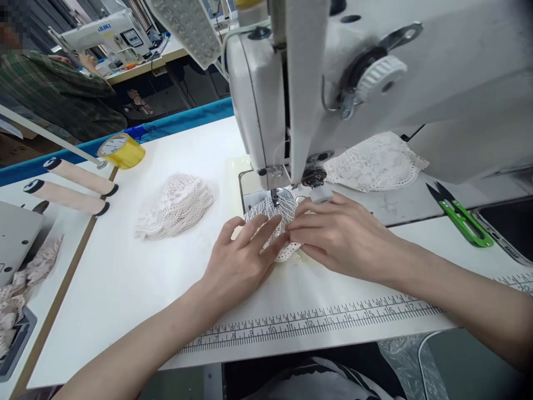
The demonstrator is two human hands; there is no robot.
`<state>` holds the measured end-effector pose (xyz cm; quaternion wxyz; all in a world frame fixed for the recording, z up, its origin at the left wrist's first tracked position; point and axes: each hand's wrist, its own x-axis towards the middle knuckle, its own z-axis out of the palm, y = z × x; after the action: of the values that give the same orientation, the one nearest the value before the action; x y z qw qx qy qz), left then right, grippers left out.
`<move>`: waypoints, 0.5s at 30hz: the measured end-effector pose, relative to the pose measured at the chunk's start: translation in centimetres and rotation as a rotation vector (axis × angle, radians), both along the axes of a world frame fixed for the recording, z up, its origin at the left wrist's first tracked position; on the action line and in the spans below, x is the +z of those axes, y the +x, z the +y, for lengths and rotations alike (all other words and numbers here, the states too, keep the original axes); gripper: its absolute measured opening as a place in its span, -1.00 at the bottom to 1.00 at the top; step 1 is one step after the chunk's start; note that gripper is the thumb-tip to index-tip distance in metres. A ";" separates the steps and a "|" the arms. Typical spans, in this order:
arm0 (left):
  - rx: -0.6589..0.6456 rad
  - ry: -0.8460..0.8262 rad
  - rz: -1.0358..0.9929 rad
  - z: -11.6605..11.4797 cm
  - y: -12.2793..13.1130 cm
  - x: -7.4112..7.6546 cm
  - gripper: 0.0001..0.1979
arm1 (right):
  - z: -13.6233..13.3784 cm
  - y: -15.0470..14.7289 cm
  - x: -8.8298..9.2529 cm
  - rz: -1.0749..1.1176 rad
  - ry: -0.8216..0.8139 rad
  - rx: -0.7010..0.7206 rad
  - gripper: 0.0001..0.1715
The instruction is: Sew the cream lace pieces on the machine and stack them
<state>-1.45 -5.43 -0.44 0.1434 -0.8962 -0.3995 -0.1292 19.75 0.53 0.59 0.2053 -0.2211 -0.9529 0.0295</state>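
Observation:
Under the presser foot [275, 198] of a white sewing machine [260, 100] lies a piece of white lace [285, 211]. My left hand [245, 250] rests on the lace's left side, fingers spread and pressing down. From the right, my right hand [339, 236] pinches the lace's edge between thumb and fingers, close to the left fingertips. A stack of lace pieces [175, 208] sits to the left of my hands. Another lace piece [375, 161] lies behind the needle area, on the right.
Green thread snips [464, 219] and a phone [510, 222] lie at right. Two thread cones [69, 197] and yellow tape [121, 151] are at left. A printed ruler [308, 325] runs along the front edge. Beyond, a person in a plaid shirt [54, 89] is at another machine [104, 36].

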 end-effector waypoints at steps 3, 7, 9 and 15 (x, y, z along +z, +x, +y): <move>-0.019 -0.054 -0.003 -0.1 0.0 -0.1 -0.71 | 0.0 0.0 0.0 0.008 0.019 0.001 -0.71; -0.031 -0.075 -0.042 0.2 -0.3 -0.3 -0.70 | 0.1 -0.1 0.0 0.013 0.023 -0.012 -0.70; -0.025 -0.086 -0.050 0.3 -0.3 -0.5 -0.69 | 0.1 -0.1 0.0 0.012 0.021 -0.023 -0.69; -0.017 -0.105 -0.092 1.0 -0.5 -0.6 -0.68 | 0.3 -0.3 -0.2 0.016 0.042 -0.041 -0.67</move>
<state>-1.93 -4.46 -1.06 0.0765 -0.8989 -0.4044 -0.1501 19.45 0.81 0.35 0.2183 -0.2359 -0.9469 0.0069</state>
